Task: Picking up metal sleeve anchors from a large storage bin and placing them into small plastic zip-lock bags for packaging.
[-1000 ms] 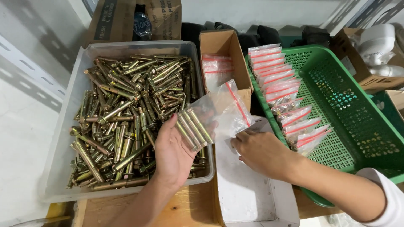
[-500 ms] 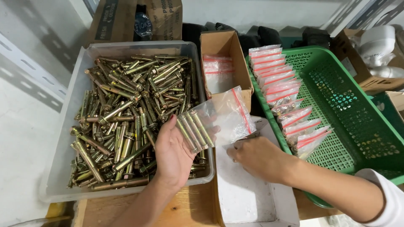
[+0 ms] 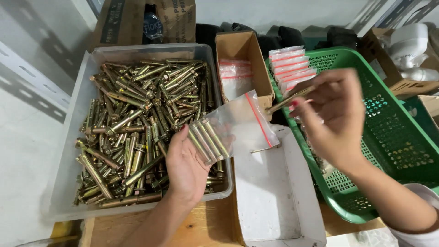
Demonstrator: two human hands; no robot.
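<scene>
Our left hand [image 3: 185, 167] cradles a bolt-filled zip bag [image 3: 231, 128]; our right hand [image 3: 331, 114] pinches one anchor bolt [image 3: 288, 98] just above the bag's mouth.

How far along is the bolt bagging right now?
Done: a row of sealed red-strip bags stands in the green basket.
In hand: the left hand holds a clear bag with several bolts in it; the right hand lifts a thin metal piece near its mouth.
Left: the clear bin holds a big heap of loose bolts, and empty bags wait in the cardboard box.
</scene>
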